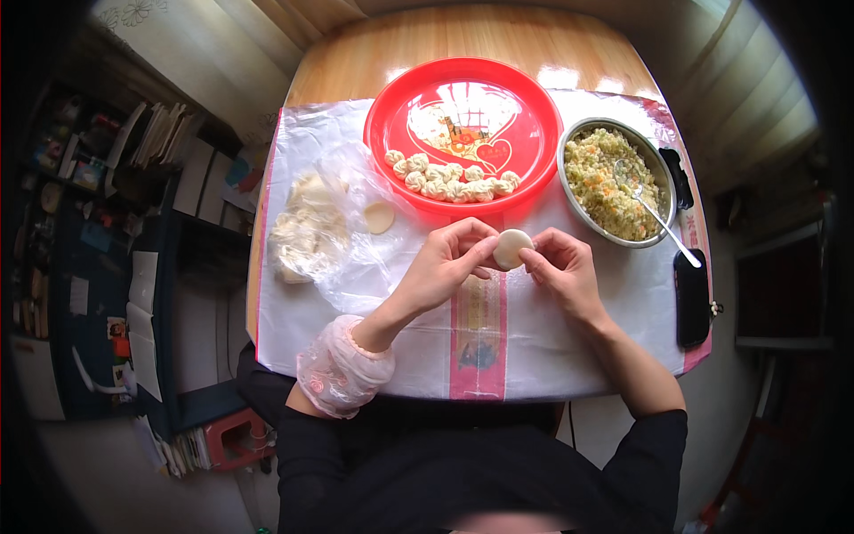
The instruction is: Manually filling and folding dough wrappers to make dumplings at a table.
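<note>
Between my left hand and my right hand is a round dough wrapper, pinched at its edges by the fingers of both. It is held above the front of a red round tray. Pleated dumplings sit in a cluster along the tray's near side. To the right stands a steel bowl of chopped filling, with a metal spoon resting in it, handle over the rim. Left of my hands, a clear plastic bag partly covers stacked wrappers; one loose wrapper lies beside them.
A white and pink plastic sheet covers most of the wooden table. A black phone lies at the right edge, below a black object beside the bowl. Dark shelves and a red stool are off to the left.
</note>
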Demonstrator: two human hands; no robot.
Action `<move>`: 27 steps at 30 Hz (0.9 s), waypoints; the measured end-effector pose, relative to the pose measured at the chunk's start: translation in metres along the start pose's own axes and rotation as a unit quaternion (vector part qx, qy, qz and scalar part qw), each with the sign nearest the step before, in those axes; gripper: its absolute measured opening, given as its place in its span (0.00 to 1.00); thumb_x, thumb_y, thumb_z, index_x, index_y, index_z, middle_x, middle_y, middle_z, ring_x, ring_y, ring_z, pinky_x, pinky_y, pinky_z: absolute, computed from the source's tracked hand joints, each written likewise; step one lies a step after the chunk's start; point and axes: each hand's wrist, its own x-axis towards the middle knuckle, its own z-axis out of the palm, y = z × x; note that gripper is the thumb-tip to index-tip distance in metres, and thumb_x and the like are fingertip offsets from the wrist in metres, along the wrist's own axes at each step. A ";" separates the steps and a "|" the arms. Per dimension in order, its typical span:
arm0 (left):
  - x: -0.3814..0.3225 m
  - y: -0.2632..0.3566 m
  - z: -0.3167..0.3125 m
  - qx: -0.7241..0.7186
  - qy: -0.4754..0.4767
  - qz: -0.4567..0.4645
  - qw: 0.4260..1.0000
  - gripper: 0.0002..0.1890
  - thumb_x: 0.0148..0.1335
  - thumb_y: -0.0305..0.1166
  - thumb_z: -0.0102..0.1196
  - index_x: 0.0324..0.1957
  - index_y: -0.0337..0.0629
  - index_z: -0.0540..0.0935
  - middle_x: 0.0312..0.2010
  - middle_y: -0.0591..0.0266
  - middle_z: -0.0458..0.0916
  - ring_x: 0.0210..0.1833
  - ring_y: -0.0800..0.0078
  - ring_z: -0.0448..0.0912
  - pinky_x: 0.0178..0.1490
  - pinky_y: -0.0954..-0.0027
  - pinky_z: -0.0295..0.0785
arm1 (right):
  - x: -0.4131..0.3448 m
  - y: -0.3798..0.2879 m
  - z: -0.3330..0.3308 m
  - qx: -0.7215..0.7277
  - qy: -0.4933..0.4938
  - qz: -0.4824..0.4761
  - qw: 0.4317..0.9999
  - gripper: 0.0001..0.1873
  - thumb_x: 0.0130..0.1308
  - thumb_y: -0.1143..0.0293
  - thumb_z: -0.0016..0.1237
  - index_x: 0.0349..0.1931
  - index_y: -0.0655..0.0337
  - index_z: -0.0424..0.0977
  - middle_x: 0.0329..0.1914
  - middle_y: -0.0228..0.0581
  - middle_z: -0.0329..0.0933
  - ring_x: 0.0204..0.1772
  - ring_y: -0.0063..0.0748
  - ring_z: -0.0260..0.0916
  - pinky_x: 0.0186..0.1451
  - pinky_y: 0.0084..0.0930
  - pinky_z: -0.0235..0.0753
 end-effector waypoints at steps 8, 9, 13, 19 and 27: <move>0.005 -0.010 0.016 -0.021 0.023 -0.019 0.999 0.10 0.66 0.30 0.58 0.46 0.36 0.79 0.38 0.61 0.85 0.41 0.78 0.83 0.41 0.77 0.79 | 0.002 0.010 -0.005 -0.024 0.023 -0.058 0.998 0.05 0.65 0.74 0.56 0.35 0.67 0.78 0.29 0.28 0.77 0.30 0.10 0.69 0.31 0.11 0.66; 0.005 -0.013 0.016 -0.029 0.029 -0.017 0.999 0.10 0.66 0.30 0.58 0.45 0.36 0.79 0.38 0.61 0.85 0.41 0.78 0.83 0.41 0.77 0.79 | 0.003 0.009 -0.006 -0.023 0.019 -0.048 0.998 0.05 0.65 0.74 0.56 0.35 0.68 0.78 0.31 0.29 0.77 0.31 0.11 0.70 0.32 0.11 0.67; 0.005 -0.017 0.018 -0.042 0.018 -0.021 0.999 0.09 0.66 0.29 0.57 0.45 0.35 0.79 0.37 0.61 0.85 0.40 0.78 0.83 0.41 0.77 0.79 | 0.001 0.001 0.002 0.015 0.041 -0.018 0.999 0.05 0.65 0.74 0.56 0.36 0.68 0.78 0.30 0.28 0.78 0.31 0.11 0.70 0.32 0.11 0.68; 0.004 -0.015 0.016 -0.051 0.036 -0.011 0.998 0.09 0.66 0.29 0.57 0.45 0.35 0.80 0.36 0.61 0.85 0.39 0.78 0.82 0.41 0.77 0.79 | 0.001 0.005 0.000 -0.029 0.039 -0.029 0.998 0.04 0.66 0.75 0.53 0.34 0.67 0.77 0.26 0.27 0.76 0.28 0.10 0.66 0.29 0.12 0.64; 0.004 -0.016 0.015 -0.064 0.081 0.019 0.995 0.08 0.66 0.29 0.57 0.43 0.35 0.82 0.36 0.60 0.85 0.37 0.78 0.82 0.39 0.77 0.80 | 0.000 0.005 0.004 0.008 0.045 -0.047 0.998 0.04 0.67 0.76 0.53 0.35 0.68 0.76 0.26 0.28 0.76 0.28 0.11 0.66 0.29 0.13 0.65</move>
